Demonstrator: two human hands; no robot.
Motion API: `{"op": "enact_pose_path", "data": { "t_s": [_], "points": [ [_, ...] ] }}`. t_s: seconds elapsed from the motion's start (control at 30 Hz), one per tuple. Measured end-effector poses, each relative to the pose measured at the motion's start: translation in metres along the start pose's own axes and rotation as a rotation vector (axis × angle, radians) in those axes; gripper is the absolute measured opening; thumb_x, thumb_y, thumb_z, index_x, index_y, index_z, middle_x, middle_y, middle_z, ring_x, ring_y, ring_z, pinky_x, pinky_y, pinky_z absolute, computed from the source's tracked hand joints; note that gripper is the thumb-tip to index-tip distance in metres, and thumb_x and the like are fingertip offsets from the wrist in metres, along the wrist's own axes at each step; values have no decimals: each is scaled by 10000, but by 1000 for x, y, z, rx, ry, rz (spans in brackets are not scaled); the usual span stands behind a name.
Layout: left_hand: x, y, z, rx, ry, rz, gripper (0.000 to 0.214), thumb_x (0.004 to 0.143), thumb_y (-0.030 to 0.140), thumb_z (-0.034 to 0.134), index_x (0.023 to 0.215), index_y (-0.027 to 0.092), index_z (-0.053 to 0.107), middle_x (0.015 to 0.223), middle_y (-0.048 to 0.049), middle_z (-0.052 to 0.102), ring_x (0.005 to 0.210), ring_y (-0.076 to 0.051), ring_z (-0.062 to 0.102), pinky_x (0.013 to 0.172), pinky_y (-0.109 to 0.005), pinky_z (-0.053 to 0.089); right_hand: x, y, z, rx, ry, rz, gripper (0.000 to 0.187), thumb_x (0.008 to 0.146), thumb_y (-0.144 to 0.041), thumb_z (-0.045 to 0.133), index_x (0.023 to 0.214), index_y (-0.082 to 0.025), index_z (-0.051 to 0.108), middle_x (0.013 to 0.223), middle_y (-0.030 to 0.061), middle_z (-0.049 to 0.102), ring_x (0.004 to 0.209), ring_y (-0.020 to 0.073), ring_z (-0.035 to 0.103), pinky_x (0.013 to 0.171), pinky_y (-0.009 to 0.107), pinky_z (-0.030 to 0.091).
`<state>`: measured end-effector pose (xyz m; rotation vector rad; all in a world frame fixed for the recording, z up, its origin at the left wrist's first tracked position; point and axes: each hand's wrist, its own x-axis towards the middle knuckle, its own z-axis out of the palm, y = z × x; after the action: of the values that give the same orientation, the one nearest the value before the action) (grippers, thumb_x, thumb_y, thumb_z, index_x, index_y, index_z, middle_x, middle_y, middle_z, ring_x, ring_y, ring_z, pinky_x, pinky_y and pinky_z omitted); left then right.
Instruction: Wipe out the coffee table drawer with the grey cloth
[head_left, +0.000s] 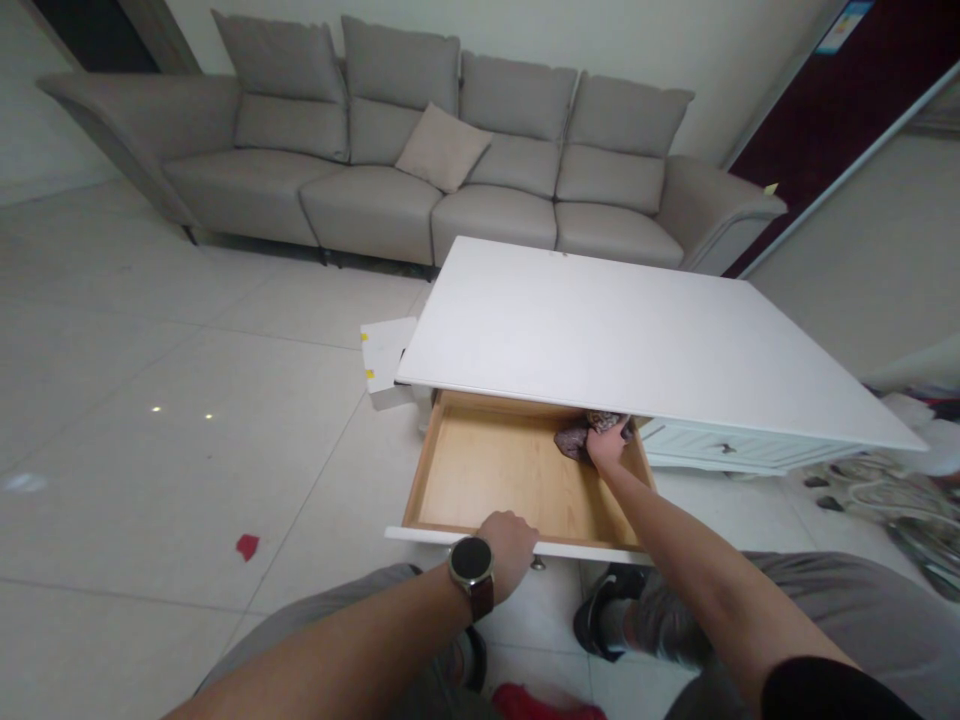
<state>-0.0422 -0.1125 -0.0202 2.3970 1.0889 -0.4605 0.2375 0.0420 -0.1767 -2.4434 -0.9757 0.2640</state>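
White box [386, 352] on floor [150, 400] by near-L corner of table [615, 320]; red scrap [247, 546] farther L; sofa [367, 205] past far edge. L hand [511, 548] curled over drawer front [424, 537]; R hand [607, 447] grips patterned cloth [571, 443] in drawer's [480, 470] back-R corner.

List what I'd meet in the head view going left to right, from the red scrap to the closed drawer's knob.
Red scrap on the floor → white box → left hand at the open drawer's front → dark patterned cloth → closed drawer's knob.
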Motion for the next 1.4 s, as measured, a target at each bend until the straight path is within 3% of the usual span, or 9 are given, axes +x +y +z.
{"op": "enact_pose_path", "data": {
  "t_s": [1.03, 1.4],
  "points": [
    [-2, 5, 0, 9, -41, -56, 344, 962, 94, 455, 1164, 154, 727, 1080, -145, 763, 1061, -280, 711, 825, -357, 535, -4, -2, 0, 33, -4, 28, 947, 811, -239, 667, 1598, -96, 160, 1208, 245, 678, 1138, 346, 682, 967, 423, 533],
    [6, 14, 4, -54, -68, -147, 360, 931, 53, 460, 1145, 139, 737, 1083, -164, 761, 1023, -282, 724, 835, -426, 589, -43, -39, 18, 134, 45, 96, 775, 887, -361, 543, 1519, -25, 244, 1289, 298, 615, 1201, 367, 620, 1022, 459, 483]
  ]
}}
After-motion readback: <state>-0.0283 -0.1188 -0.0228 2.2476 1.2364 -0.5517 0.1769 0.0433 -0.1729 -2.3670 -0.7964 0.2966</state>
